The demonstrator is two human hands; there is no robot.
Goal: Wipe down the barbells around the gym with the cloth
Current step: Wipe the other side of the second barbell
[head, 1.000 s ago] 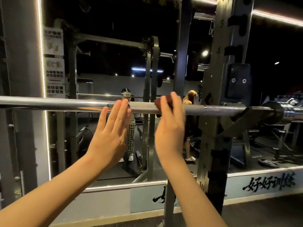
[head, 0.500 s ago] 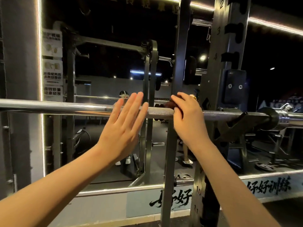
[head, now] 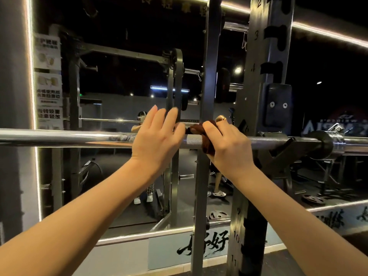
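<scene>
Dim gym, dark rack in front of a mirror wall (head: 123, 80) with lit edge strips. Both bare forearms reach up and forward to chest-high bar. Left hand (head: 157, 142) flat, fingers straight and together, palm pressed on the barbell (head: 79, 138), holding nothing. Right hand (head: 229, 148) just beside it, fingers curled over the bar, clamped on a dark brown cloth (head: 208, 147) wrapped round the knurled section; ring (head: 224, 118) on one finger. Cloth bunches out on the hand's left side, close to left fingertips. Barbell lies horizontal across the view, its right end resting in a black hook (head: 282, 150) on the numbered rack upright (head: 266, 56), collar just beyond. Behind, paper signs (head: 47, 84) at the mirror's left edge. Reflection shows another rack, two people standing, weight plate (head: 312, 200) on the floor.
</scene>
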